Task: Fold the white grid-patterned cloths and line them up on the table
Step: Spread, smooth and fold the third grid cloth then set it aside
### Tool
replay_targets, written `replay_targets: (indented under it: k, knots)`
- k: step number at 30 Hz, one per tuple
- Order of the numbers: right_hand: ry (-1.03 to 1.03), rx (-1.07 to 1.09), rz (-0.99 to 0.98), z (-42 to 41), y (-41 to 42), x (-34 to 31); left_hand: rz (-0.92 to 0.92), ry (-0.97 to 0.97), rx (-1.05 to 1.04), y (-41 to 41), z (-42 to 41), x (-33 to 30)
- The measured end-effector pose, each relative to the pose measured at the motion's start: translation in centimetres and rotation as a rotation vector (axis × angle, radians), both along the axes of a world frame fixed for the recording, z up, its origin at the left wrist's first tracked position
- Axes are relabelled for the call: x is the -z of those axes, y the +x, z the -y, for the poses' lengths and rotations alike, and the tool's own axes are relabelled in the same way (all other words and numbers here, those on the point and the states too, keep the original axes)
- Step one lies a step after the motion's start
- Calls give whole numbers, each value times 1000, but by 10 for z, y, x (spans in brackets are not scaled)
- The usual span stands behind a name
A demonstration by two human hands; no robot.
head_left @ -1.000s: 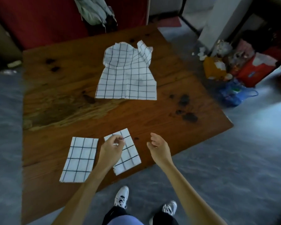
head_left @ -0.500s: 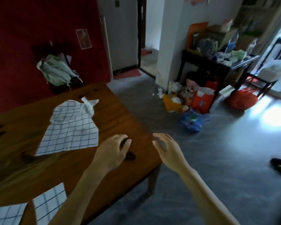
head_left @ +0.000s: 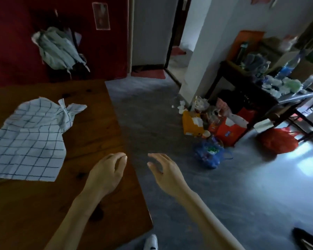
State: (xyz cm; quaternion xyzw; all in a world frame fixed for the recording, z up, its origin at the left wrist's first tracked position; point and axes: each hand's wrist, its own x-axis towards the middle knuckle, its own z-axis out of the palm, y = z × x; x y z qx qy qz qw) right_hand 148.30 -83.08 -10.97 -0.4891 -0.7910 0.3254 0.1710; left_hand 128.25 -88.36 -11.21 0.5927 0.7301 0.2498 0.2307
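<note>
An unfolded white grid-patterned cloth [head_left: 31, 141] lies crumpled on the wooden table [head_left: 90, 127] at the left, with one corner twisted up at its far right. My left hand [head_left: 108, 172] hovers over the table's right edge, to the right of the cloth, fingers loosely curled and holding nothing. Off the table and over the grey floor, my right hand [head_left: 164, 170] is raised with relaxed, spread fingers and is empty. The folded cloths are out of view.
The table's right edge [head_left: 134, 170] runs beside grey floor. Bags and boxes [head_left: 215, 130] pile by a white pillar [head_left: 202, 51]. A dark cluttered side table [head_left: 271, 87] stands at the right. A pale garment [head_left: 58, 49] hangs on the red wall. My shoe [head_left: 151, 242] shows below.
My view swung up and right, away from the two folded cloths, which left the frame. My left hand let go of the folded cloth and both hands rose, empty, near the table's right edge.
</note>
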Motion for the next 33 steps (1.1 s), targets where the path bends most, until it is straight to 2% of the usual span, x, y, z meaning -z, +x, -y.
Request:
replay_targets:
  k: [5,11,13,14,17,22,27,33]
  knots:
    - [-9,-141,-19,-86,-29,-9,64,8,-165,-3,-53,0]
    - [-35,-397,-19,-157,-96,-13,72,127,-410,-31,-86,-12]
    - [-85,-539,15,-183,-129,-3,89,149,-577,-38,-96,-2]
    - [-68,-540,2,-187,-132,-2,97,162,-585,-36,-98,-3]
    - [-92,-606,-14,-202,-150,0,84,65,-622,-38,-111,6]
    - [-81,-796,-8,-279,-173,14,20,10,-827,-38,-167,17]
    - [-90,-955,-44,-364,-186,-5,31,-54,-1005,-21,-245,1]
    - [-66,-1024,-135,-441,-217,-29,-24,-103,-1143,-35,-312,-27]
